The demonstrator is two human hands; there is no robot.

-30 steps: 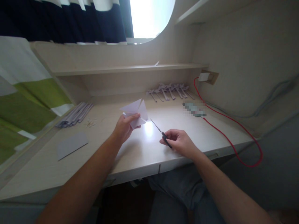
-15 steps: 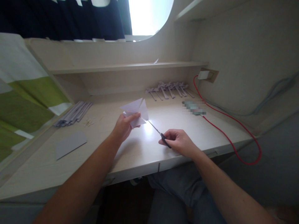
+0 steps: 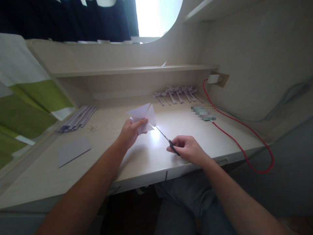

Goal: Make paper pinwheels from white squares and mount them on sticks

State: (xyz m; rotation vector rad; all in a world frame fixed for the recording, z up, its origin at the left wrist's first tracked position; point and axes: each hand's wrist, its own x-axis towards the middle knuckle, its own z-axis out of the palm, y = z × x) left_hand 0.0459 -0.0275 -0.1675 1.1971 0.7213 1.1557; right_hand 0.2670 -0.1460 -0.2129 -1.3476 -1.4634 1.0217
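Two shallow drawers [image 3: 141, 179] along the front edge of the desk [image 3: 146, 156], split by a dark vertical seam; both pushed in, contents hidden.

Left hand [image 3: 132, 133]: fingers closed, thumb on top and the rest beneath, pinching a white paper square [image 3: 141, 113] above the desk, left of its bright glare patch. Paper has slits running in from its corners; flaps slightly spread and tilted.

Right hand [image 3: 187, 148]: fingers curled and closed around the black handles of the scissors [image 3: 169, 141]. Blades point up and left, seen as one thin line; tip at the right-hand corner of the paper, by a slit. Touching or just short of it, cannot tell.

Back of desk, right of centre: a row of paper pinwheels [image 3: 176, 93] on paper sticks, lying close together. Left side: a bundle of rolled paper sticks [image 3: 77, 119], small pale bits [image 3: 93, 127] beside it, a stack of square sheets [image 3: 74, 151] nearer the person.

Right side: a blurred-out flat device [image 3: 203, 113], red cable [image 3: 241, 148] running from it off the desk edge and up to a white plug [image 3: 213, 79]. Shelf [image 3: 110, 70] above bears a folded white scrap [image 3: 163, 64].
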